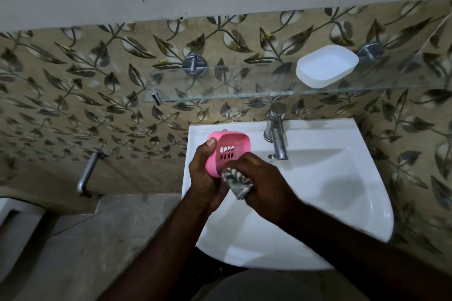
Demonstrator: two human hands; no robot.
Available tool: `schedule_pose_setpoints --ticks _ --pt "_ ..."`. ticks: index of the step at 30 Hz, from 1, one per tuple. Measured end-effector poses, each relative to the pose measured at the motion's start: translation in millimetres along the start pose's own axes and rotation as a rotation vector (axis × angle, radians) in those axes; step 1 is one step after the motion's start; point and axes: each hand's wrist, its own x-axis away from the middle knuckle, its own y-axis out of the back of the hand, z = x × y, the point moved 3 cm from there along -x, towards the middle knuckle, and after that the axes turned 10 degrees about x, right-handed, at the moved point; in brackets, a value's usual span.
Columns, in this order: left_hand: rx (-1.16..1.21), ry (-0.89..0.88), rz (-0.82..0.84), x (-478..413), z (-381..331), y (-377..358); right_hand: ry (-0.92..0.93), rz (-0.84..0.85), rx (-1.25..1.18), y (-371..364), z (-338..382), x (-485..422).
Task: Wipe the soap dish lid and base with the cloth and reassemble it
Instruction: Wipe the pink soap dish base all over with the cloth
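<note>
Looking down from the head camera, the left hand grips a pink plastic soap dish base with drain slots at centre frame, over the white ceramic sink. The right hand is closed around a crumpled grey patterned cloth, pressed to the base's lower edge. The white plastic lid lies upturned on the glass shelf, upper right.

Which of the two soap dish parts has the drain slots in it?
The pink part, held in the left hand over the sink. Its bottom has rows of small slots. The white part on the glass shelf looks plain inside.
</note>
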Motion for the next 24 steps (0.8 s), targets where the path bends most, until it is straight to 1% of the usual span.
schedule_pose_setpoints --ticks 2,4,5,7,9,10,12,14,16,17,19,21,22,24 --pt "0.007 -0.010 0.018 -0.8 -1.5 -3.2 -0.045 0.008 0.135 -0.7 -26.1 -0.9" --pt "-0.003 0.003 0.000 -1.6 0.9 -0.8 -0.114 0.009 0.170 -0.9 -36.1 -2.3" --pt "-0.002 0.009 -0.018 -1.8 2.6 0.6 -0.138 -0.011 0.143 -1.9 -32.8 -2.3" --pt "-0.019 0.031 -0.042 -2.6 6.8 3.1 -0.154 -0.060 -0.018 -3.0 -13.0 -0.5" --pt "-0.055 0.043 -0.039 -2.0 9.0 3.5 -0.111 -0.064 -0.158 -3.4 9.8 2.8" --pt "-0.059 0.035 -0.017 -1.9 7.9 2.4 -0.073 -0.066 -0.163 -4.3 12.7 4.2" --pt "-0.026 -0.004 0.028 -2.5 1.9 -0.5 -0.035 -0.067 -0.075 -4.0 -0.5 4.3" --pt "-0.001 -0.035 0.070 -2.6 -4.4 -5.5 -0.075 -0.070 0.073 -1.3 -23.7 0.0" --pt "-0.008 -0.038 0.083 -2.4 -6.0 -9.0 -0.120 -0.077 0.133 0.4 -36.4 -4.5" --pt "0.000 -0.042 0.067 -2.6 -5.5 -8.8 -0.137 -0.092 0.117 -0.7 -33.5 -5.5" --pt "-0.008 -0.039 0.032 -4.2 -3.8 -6.5 -0.139 -0.151 -0.009 -2.7 -13.2 -4.9" --pt "-0.044 -0.014 0.009 -4.6 1.0 -5.5 -0.093 -0.181 -0.147 -3.0 11.3 -1.5" --pt "-0.048 -0.006 0.004 -3.8 2.1 -5.1 -0.060 -0.181 -0.176 -3.3 18.5 0.3" --pt "-0.041 -0.012 0.001 -4.0 0.7 -4.7 -0.020 -0.158 -0.137 -4.2 12.9 1.5"
